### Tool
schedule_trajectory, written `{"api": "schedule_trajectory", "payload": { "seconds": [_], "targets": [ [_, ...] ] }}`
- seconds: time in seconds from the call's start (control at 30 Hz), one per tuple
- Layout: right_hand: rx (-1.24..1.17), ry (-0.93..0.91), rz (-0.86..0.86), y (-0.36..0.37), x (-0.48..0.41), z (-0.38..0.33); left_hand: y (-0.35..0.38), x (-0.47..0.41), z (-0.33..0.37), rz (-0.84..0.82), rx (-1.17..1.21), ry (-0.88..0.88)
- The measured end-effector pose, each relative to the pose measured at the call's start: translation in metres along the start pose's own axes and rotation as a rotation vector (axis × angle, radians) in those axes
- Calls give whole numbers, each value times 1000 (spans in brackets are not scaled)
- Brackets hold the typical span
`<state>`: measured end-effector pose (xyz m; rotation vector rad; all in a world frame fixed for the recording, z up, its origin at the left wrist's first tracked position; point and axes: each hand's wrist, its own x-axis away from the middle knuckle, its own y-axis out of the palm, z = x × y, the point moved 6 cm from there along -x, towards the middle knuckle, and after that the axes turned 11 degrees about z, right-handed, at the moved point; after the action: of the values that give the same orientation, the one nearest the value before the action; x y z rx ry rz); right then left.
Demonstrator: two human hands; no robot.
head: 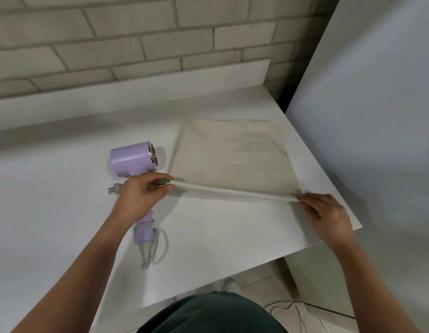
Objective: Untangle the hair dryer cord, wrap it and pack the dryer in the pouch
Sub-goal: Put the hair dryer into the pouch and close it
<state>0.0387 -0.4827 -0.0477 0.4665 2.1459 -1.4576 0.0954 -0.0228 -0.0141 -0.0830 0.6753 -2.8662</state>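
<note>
Here, in the head view, the lilac hair dryer lies on the white counter, left of centre. Its barrel points right, toward the pouch, and its handle runs down the frame toward the lower centre. The grey cord is looped round the handle's lower end. The plug lies beside the handle, prongs pointing to the frame's left. The beige pouch lies flat, right of centre, just beside the dryer's nozzle. Its near edge runs left to right, dipping slightly to the right.

The left hand crosses over the dryer's handle and hides its middle. Its grip is pinched on the left end of the pouch's near edge, at a green zipper pull. The right hand has its grip pinched on the right end of that edge — the edge is lifted a little off the counter.

A pale brick wall fills the top of the frame, and a white panel stands at the right. A thin cable lies on the floor at lower right.
</note>
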Motion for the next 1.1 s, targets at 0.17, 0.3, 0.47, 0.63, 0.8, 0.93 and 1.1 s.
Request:
{"api": "schedule_trajectory", "payload": {
  "seconds": [0.17,0.3,0.47,0.63,0.8,0.93,1.1],
  "targets": [
    [72,-78,-95,3,-3,-5,-3,-5,5,-36,-10,34],
    [-63,98,-105,-17,-40,-60,-3,-8,19,-20,2,56],
    [-470,384,-330,-1,-78,-189,-3,-3,35,19,45,83],
    [-450,357,-439,24,-88,-272,0,8,61,-6,38,198],
    [-383,407,-408,35,-90,-278,-2,16,69,5,-78,378],
    [-443,435,-428,34,-89,-276,-4,18,71,8,-57,401],
    [-427,343,-488,37,-89,-277,-6,17,71,-1,-31,384]
  ]
}}
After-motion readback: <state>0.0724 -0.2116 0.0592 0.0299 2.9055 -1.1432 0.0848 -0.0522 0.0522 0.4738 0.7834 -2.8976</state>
